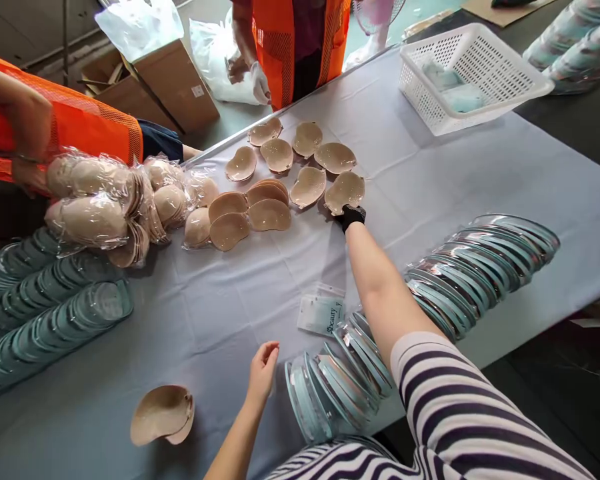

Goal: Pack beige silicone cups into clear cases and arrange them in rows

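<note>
My right hand point(351, 217), in a dark glove, reaches to the middle of the table, its fingers closed on the lower edge of a beige bra cup point(346, 191). Several more loose cups, such as one bra cup point(308, 187), lie hollow side up just beyond it. To their left sit overlapping stacks of bra cups point(270, 215). My bare left hand point(264, 370) hovers near the front of the table with loosely curled fingers, holding nothing. A pair of nested cups point(161, 413) rests to its left. Beside that hand, on the right, stands a row of clear-and-teal cases point(330, 387).
Bagged bra cups point(93, 200) pile up at left, behind long rows of teal cases point(55, 327). Printed cards point(321, 312) lie mid-table. Another row of cases point(480, 267) extends right. A white basket point(475, 73) stands far right. Two people in orange vests point(300, 47) stand across the table.
</note>
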`<state>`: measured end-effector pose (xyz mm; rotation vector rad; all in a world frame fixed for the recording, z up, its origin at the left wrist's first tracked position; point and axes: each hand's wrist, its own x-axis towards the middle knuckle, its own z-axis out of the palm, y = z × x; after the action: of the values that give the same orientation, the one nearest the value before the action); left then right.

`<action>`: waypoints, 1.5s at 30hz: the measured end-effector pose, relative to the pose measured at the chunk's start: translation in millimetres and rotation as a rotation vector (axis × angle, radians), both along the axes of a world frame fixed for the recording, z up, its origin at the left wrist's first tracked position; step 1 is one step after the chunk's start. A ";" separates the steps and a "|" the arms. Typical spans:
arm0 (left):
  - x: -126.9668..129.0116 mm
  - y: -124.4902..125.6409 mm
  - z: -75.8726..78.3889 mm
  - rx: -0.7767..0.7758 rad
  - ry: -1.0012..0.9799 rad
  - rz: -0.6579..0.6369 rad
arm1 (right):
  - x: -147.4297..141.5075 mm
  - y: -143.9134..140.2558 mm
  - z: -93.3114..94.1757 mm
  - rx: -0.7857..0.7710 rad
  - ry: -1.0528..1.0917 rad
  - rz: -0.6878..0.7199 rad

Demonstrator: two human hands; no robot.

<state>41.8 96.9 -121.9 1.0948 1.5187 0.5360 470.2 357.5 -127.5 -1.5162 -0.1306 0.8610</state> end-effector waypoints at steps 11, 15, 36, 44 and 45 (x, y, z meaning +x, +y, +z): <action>53.9 66.7 55.6 -0.318 -0.838 0.260 | -125.4 -159.8 70.4 -0.027 -0.409 1.105; 50.3 70.9 63.9 -0.279 -0.838 0.551 | -160.0 -180.0 73.0 -0.145 -0.618 1.348; -3.8 12.5 96.0 -0.419 -1.029 0.475 | -173.3 -219.1 74.8 -0.832 -1.242 1.444; -21.0 -8.6 93.9 -0.481 -0.959 0.429 | -188.7 -224.9 172.5 -0.400 -1.586 1.238; -20.8 -11.5 95.1 -0.495 -0.952 0.401 | -202.3 -228.2 187.3 -0.246 -1.622 1.295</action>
<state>21.0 85.4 -26.9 0.0721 0.9132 0.7562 267.9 129.4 59.8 -1.9372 -2.4216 0.2896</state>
